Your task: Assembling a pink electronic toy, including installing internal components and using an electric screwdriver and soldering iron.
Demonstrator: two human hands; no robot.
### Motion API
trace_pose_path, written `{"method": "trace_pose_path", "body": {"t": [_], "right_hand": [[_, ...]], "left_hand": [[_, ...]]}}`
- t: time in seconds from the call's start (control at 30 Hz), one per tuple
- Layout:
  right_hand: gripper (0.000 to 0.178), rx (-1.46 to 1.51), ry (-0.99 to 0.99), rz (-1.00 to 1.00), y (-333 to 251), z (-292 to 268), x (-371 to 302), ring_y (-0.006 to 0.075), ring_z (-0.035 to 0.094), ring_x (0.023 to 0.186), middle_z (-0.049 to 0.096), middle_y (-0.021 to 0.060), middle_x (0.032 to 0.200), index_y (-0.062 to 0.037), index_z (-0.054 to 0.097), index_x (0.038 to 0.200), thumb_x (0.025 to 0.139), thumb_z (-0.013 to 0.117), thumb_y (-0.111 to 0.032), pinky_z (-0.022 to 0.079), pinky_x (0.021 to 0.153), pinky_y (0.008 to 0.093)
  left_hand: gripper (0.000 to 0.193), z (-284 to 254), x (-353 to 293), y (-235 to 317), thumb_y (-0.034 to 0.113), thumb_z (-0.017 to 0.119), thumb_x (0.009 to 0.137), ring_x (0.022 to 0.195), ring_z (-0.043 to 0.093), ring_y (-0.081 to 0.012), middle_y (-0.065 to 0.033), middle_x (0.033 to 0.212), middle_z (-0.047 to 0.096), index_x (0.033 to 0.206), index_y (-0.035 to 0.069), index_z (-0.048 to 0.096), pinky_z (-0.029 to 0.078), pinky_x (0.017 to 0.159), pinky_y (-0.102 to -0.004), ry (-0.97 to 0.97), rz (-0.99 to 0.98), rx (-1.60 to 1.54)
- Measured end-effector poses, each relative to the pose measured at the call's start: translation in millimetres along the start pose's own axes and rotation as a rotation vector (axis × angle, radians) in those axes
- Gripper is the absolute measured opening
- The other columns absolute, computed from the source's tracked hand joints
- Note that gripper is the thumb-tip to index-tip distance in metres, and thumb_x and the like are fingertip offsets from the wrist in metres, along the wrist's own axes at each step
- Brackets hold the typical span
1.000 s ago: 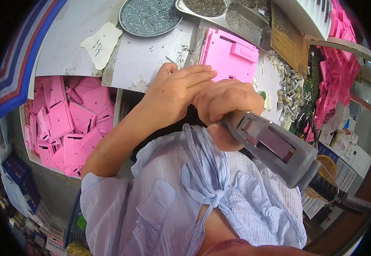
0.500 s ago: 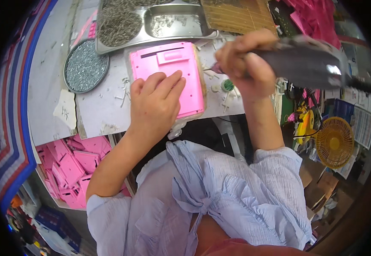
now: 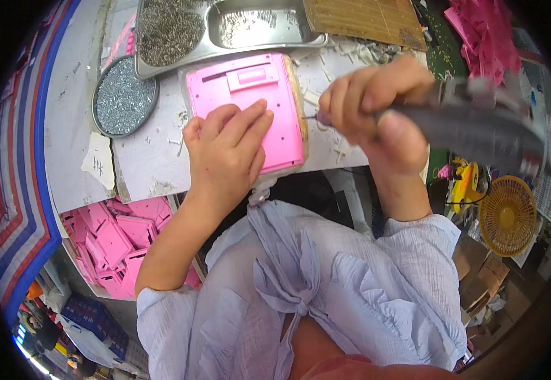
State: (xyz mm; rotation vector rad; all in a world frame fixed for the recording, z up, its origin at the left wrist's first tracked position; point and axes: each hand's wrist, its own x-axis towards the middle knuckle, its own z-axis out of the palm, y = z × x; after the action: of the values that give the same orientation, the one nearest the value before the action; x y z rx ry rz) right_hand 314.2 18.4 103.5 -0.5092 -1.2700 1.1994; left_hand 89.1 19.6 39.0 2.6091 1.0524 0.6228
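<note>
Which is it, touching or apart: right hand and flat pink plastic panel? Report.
Apart: the head view shows pale tabletop between the right hand and the pink panel.

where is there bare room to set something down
Bare tabletop shows between the striped cloth and torn paper. A smaller patch lies between the paper, round dish and front edge. Crowded: right of the pink panel, with white pieces, right hand and grey tool.

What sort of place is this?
Probably a small assembly workshop: there's a heap of similar pink plastic parts, a round dish of what look like small metal screws, and a dark, cabled-looking tool in the person's right hand.
</note>
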Motion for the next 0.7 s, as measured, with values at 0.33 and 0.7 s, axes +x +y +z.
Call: {"method": "trace_pose_path", "body": {"t": [0.33, 0.7], "right_hand": [[0.027, -0.119, -0.056, -0.097, -18, 4, 3, 0.0171, 0.049, 0.055, 0.050, 0.0064, 0.068, -0.0021, 0.052, 0.105, 0.094, 0.066, -0.023, 0.044, 0.057, 0.0378], [0.025, -0.022, -0.033, -0.085, -71, -40, -4, 0.0101, 0.048, 0.050, 0.053, -0.0064, 0.061, -0.0115, 0.055, 0.104, 0.086, 0.061, -0.028, 0.037, 0.062, 0.0299]], "left_hand": [[0.038, -12, 47, -38, 0.025, 0.076, 0.076, 0.105, 0.060, -0.0344, -0.0176, 0.108, 0.063, 0.108, 0.006, 0.072, 0.045, 0.085, -0.0512, 0.272, 0.005, -0.007], [0.065, -75, -227, -113, 0.013, 0.072, 0.092, 0.115, 0.062, -0.0221, -0.0157, 0.130, 0.055, 0.145, 0.003, 0.035, 0.056, 0.089, -0.0322, 0.820, -0.832, -0.532]]}}
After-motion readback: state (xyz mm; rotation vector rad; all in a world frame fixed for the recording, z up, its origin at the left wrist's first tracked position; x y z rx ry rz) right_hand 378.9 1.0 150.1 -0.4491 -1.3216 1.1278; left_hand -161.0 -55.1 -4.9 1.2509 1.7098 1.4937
